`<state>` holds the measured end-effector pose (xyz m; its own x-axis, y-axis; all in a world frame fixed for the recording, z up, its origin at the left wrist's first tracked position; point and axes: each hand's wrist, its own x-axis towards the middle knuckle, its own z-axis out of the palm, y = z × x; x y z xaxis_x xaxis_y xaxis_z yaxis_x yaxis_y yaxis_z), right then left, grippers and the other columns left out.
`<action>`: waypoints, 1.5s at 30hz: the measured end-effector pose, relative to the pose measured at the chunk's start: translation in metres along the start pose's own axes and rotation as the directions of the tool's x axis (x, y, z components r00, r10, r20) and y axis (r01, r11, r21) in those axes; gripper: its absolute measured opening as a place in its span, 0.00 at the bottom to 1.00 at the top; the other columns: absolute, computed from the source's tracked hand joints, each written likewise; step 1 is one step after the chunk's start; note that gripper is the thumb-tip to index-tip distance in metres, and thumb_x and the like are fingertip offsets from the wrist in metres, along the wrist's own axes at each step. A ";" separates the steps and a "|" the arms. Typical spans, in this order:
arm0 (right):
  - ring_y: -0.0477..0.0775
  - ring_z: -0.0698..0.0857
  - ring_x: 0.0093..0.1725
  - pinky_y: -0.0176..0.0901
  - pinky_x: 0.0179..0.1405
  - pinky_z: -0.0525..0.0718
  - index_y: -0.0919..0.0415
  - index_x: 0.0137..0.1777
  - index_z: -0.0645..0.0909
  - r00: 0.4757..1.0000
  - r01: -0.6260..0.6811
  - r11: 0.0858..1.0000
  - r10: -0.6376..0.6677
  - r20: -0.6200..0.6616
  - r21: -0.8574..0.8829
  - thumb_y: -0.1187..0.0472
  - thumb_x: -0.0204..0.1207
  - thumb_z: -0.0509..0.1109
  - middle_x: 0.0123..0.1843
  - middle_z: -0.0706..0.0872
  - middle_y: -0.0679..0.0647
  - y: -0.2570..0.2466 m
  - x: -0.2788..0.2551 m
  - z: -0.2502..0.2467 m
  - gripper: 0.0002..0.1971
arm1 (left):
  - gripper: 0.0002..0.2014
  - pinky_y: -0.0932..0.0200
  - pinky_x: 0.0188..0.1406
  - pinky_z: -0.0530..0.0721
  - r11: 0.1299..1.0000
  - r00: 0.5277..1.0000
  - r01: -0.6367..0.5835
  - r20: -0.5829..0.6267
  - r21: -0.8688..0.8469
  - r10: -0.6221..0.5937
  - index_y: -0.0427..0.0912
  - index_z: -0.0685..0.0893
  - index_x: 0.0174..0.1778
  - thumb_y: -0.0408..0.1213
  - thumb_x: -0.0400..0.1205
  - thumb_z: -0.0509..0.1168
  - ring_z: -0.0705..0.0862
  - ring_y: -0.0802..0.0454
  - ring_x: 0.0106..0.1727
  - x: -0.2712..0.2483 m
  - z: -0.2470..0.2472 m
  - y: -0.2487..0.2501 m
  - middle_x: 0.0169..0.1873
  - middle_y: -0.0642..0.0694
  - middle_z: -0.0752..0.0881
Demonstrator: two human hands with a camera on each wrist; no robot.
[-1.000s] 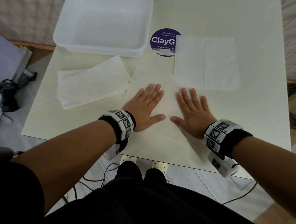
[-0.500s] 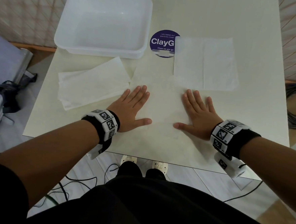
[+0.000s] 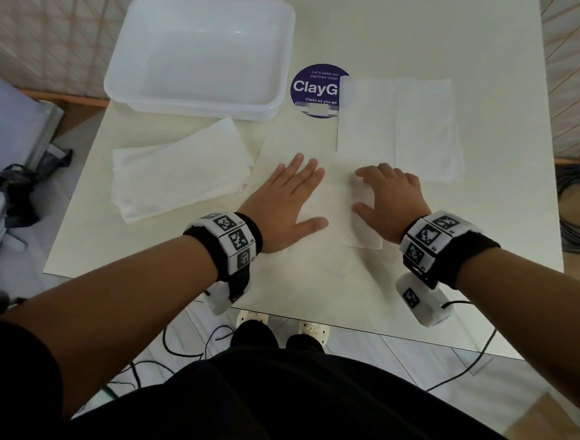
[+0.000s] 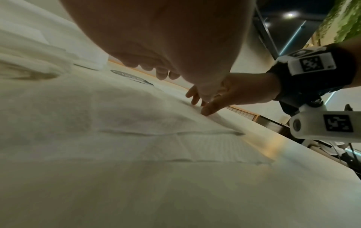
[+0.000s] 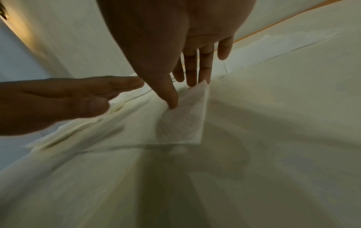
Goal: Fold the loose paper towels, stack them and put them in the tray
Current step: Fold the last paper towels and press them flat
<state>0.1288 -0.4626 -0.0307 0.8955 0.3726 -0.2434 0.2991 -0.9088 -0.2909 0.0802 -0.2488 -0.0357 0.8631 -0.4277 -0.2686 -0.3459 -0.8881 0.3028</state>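
Left hand: the left hand (image 3: 284, 207) lies flat, palm down, on the left part of the white paper towel being folded (image 3: 331, 202); its fingers (image 3: 297, 172) are straight and spread, thumb out to the right, pressing the sheet to the counter (image 3: 488, 216).
Right hand: the right hand (image 3: 390, 206) sits on the right part of the same towel; its fingers (image 3: 384, 173) are bent down, and the right wrist view shows the thumb and fingertips pinching the lifted edge of the sheet (image 5: 181, 121), which is turned over towards the middle.
Towel in work: thin white embossed paper, lying in the middle of the pale cream counter in front of the person, between both hands; its right flap is raised off the surface, the rest flat.
Folded stack: a pile of folded white paper towels (image 3: 178, 170) lies at a slant to the left of the left hand, near it, not touching it.
Loose towel: another unfolded white paper towel (image 3: 401, 124) lies flat beyond the right hand, covering the right edge of a round dark blue sticker with white lettering (image 3: 313, 89).
Tray: the translucent white rectangular plastic tray (image 3: 193, 105) stands at the far left of the counter, just beyond the folded stack; no towels in it.
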 end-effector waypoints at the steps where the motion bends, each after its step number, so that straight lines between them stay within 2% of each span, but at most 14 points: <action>1: 0.59 0.76 0.67 0.53 0.70 0.64 0.53 0.74 0.69 1.000 -0.007 1.000 0.007 -0.006 0.009 0.52 0.74 0.70 0.67 0.77 0.53 0.000 0.001 -0.001 0.29 | 0.40 0.50 0.83 0.37 1.000 1.000 -0.011 0.012 -0.003 0.011 0.42 0.41 0.84 0.61 0.84 0.50 0.33 0.49 0.83 0.005 0.002 0.001 0.84 0.45 0.39; 6: 0.55 0.77 0.59 0.50 0.62 0.67 0.50 0.62 0.78 0.998 -0.063 0.998 0.063 0.021 0.009 0.49 0.69 0.73 0.52 0.79 0.47 0.001 0.011 -0.007 0.21 | 0.41 0.51 0.82 0.33 1.000 0.986 -0.010 0.169 0.030 0.005 0.41 0.34 0.83 0.60 0.85 0.49 0.29 0.48 0.82 0.008 0.016 -0.003 0.83 0.44 0.32; 13: 0.49 0.80 0.49 0.38 0.46 0.74 0.56 0.46 0.82 0.990 -0.129 0.900 0.094 0.104 0.417 0.54 0.73 0.74 0.49 0.84 0.49 -0.006 0.016 -0.017 0.07 | 0.44 0.48 0.83 0.36 0.997 0.999 -0.007 0.051 -0.073 0.010 0.42 0.37 0.83 0.60 0.83 0.55 0.33 0.48 0.84 0.008 0.017 -0.006 0.84 0.45 0.39; 15: 0.47 0.80 0.44 0.34 0.39 0.73 0.56 0.43 0.82 0.995 -0.094 0.875 0.063 0.081 0.475 0.56 0.74 0.73 0.45 0.85 0.48 -0.007 0.016 -0.022 0.05 | 0.41 0.51 0.83 0.37 0.976 0.995 0.019 -0.091 -0.217 -0.040 0.41 0.46 0.84 0.57 0.83 0.58 0.42 0.49 0.85 0.011 0.010 -0.003 0.84 0.46 0.50; 17: 0.44 0.80 0.41 0.31 0.37 0.73 0.55 0.42 0.82 0.997 -0.066 0.853 0.041 0.058 0.517 0.56 0.73 0.74 0.42 0.85 0.47 -0.009 0.016 -0.029 0.05 | 0.31 0.56 0.83 0.49 0.901 0.965 0.051 -0.213 -0.430 -0.156 0.42 0.62 0.81 0.52 0.84 0.60 0.59 0.51 0.82 0.016 -0.001 0.000 0.79 0.48 0.67; 19: 0.39 0.79 0.40 0.30 0.38 0.74 0.55 0.42 0.82 0.999 -0.040 0.836 0.027 0.031 0.547 0.55 0.74 0.74 0.40 0.84 0.44 -0.010 0.016 -0.034 0.05 | 0.18 0.69 0.71 0.69 0.798 0.934 0.059 -0.249 -0.600 -0.257 0.43 0.76 0.69 0.46 0.85 0.61 0.78 0.57 0.66 0.019 -0.012 0.000 0.64 0.50 0.82; 21: 0.38 0.79 0.40 0.30 0.38 0.73 0.56 0.42 0.82 1.000 -0.008 0.816 0.016 -0.009 0.578 0.55 0.74 0.74 0.39 0.84 0.42 -0.010 0.016 -0.039 0.06 | 0.09 0.76 0.56 0.75 0.760 0.919 0.046 -0.270 -0.649 -0.286 0.43 0.82 0.57 0.42 0.86 0.61 0.83 0.58 0.54 0.018 -0.018 -0.002 0.52 0.52 0.86; 25: 0.44 0.80 0.37 0.33 0.38 0.77 0.54 0.38 0.82 0.998 0.004 0.759 0.038 -0.051 0.651 0.49 0.76 0.71 0.38 0.85 0.46 -0.016 0.020 -0.044 0.11 | 0.07 0.64 0.56 0.80 0.798 0.889 -0.002 -0.366 -0.602 -0.274 0.42 0.82 0.51 0.40 0.86 0.61 0.84 0.56 0.50 0.011 -0.027 -0.008 0.46 0.52 0.87; 29: 0.53 0.85 0.36 0.49 0.44 0.86 0.62 0.40 0.84 0.992 -0.038 0.654 0.115 -0.050 0.755 0.42 0.83 0.57 0.37 0.88 0.55 -0.031 0.027 -0.045 0.26 | 0.06 0.67 0.54 0.79 0.818 0.860 0.007 -0.414 -0.575 -0.299 0.42 0.83 0.50 0.39 0.85 0.62 0.84 0.56 0.48 -0.003 -0.044 -0.025 0.44 0.52 0.87; 32: 0.55 0.87 0.32 0.52 0.41 0.86 0.68 0.45 0.83 0.992 -0.086 0.585 0.124 0.016 0.806 0.47 0.84 0.57 0.36 0.88 0.56 -0.044 0.036 -0.039 0.24 | 0.06 0.73 0.53 0.78 0.813 0.839 0.053 -0.415 -0.580 -0.351 0.42 0.84 0.50 0.39 0.85 0.63 0.84 0.58 0.48 -0.019 -0.060 -0.043 0.44 0.51 0.88; 34: 0.54 0.88 0.34 0.46 0.39 0.85 0.66 0.47 0.82 0.994 -0.090 0.624 0.100 0.035 0.777 0.52 0.83 0.60 0.39 0.89 0.54 -0.052 0.042 -0.032 0.16 | 0.06 0.80 0.49 0.74 0.802 0.809 0.082 -0.431 -0.592 -0.400 0.42 0.84 0.50 0.38 0.85 0.63 0.83 0.63 0.46 -0.032 -0.073 -0.057 0.43 0.53 0.87; 36: 0.52 0.87 0.41 0.35 0.41 0.80 0.61 0.51 0.81 0.999 -0.045 0.771 0.052 0.008 0.635 0.55 0.81 0.63 0.48 0.88 0.53 -0.057 0.049 -0.023 0.10 | 0.05 0.82 0.47 0.73 0.792 0.777 0.115 -0.442 -0.600 -0.448 0.43 0.84 0.50 0.39 0.85 0.63 0.81 0.67 0.46 -0.043 -0.082 -0.075 0.42 0.57 0.85; 39: 0.56 0.77 0.63 0.45 0.61 0.76 0.55 0.64 0.78 0.997 0.056 0.979 -0.065 0.043 0.194 0.52 0.80 0.65 0.65 0.80 0.53 -0.063 0.057 -0.007 0.15 | 0.06 0.81 0.45 0.72 0.778 0.731 0.192 -0.442 -0.598 -0.520 0.44 0.84 0.50 0.41 0.85 0.63 0.80 0.63 0.45 -0.058 -0.087 -0.106 0.43 0.58 0.84; 45: 0.59 0.68 0.74 0.54 0.72 0.66 0.53 0.76 0.68 0.999 0.048 0.997 -0.047 0.029 -0.053 0.50 0.79 0.65 0.76 0.69 0.52 -0.076 0.062 0.010 0.26 | 0.11 0.64 0.48 0.77 0.667 0.725 0.392 -0.234 -0.633 -0.647 0.44 0.84 0.52 0.48 0.82 0.67 0.80 0.55 0.47 -0.067 -0.063 -0.155 0.43 0.52 0.84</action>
<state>0.1587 -0.3680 -0.0325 0.8709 0.4197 -0.2559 0.3588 -0.8986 -0.2526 0.0990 -0.0720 -0.0064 0.9361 0.3040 -0.1772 0.3402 -0.6537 0.6760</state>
